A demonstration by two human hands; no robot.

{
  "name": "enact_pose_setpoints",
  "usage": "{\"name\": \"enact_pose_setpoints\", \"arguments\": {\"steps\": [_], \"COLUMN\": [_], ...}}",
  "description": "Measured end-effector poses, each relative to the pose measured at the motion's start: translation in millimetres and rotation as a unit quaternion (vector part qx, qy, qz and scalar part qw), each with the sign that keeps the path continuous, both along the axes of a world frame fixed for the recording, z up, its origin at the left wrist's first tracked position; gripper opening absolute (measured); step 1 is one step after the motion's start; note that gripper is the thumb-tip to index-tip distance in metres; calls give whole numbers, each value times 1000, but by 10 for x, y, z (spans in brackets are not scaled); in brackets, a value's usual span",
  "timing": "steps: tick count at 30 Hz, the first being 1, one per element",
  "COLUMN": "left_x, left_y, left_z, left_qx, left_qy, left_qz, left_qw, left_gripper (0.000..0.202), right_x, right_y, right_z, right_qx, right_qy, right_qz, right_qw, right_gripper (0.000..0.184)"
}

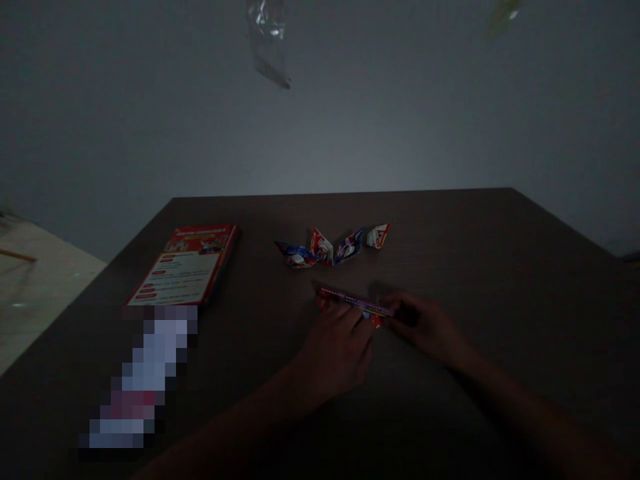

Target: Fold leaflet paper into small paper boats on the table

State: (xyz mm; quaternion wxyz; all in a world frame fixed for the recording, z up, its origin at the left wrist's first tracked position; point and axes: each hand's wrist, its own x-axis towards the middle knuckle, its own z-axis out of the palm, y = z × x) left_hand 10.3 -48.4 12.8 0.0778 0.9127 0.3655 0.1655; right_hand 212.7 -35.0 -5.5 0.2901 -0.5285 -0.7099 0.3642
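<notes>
A folded strip of glossy printed paper (356, 300), red and purple with a bright patterned edge, lies between my hands near the middle of the table. My left hand (336, 350) has its fingers curled over the near side of the strip, and its fingertips are partly hidden. At the right end, my right hand (423, 321) pinches the paper between thumb and fingers. Just beyond stand several folded paper pieces: a blue one (299, 257), a red one (321, 247), another blue one (349, 247) and a white and red one (379, 236).
A red and white printed booklet or flat box (180, 267) lies on the left of the dark table (450, 233). Below it is a pixelated pale object (145, 373). A clear plastic bag (270, 40) hangs against the grey wall (400, 100). The light is dim.
</notes>
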Motion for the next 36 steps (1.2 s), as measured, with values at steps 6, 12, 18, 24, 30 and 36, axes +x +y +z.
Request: {"name": "enact_pose_setpoints", "arguments": {"steps": [6,12,18,24,30,36], "left_x": [-241,-469,-479,-453,-470,-460], "left_y": [244,394,355,347,450,497], "left_z": [76,99,112,68,-55,-62], "left_qx": [27,7,6,21,70,93], "left_qy": [-59,-85,-100,-59,-82,-111], "left_qz": [-1,10,-41,-55,-17,-22], "left_qw": [998,996,994,997,994,989], "left_gripper": [11,16,19,15,17,12], "right_x": [72,102,67,138,133,139], "right_y": [49,135,165,214,212,198], "right_z": [26,51,0,-31,-32,-26], "right_qx": [-9,-96,-134,-111,-92,-130], "right_qy": [47,161,269,355,342,288], "right_qz": [-38,-139,-177,-222,-215,-215], "right_qw": [998,972,937,901,910,924], "right_gripper": [18,31,34,44,32,32]}}
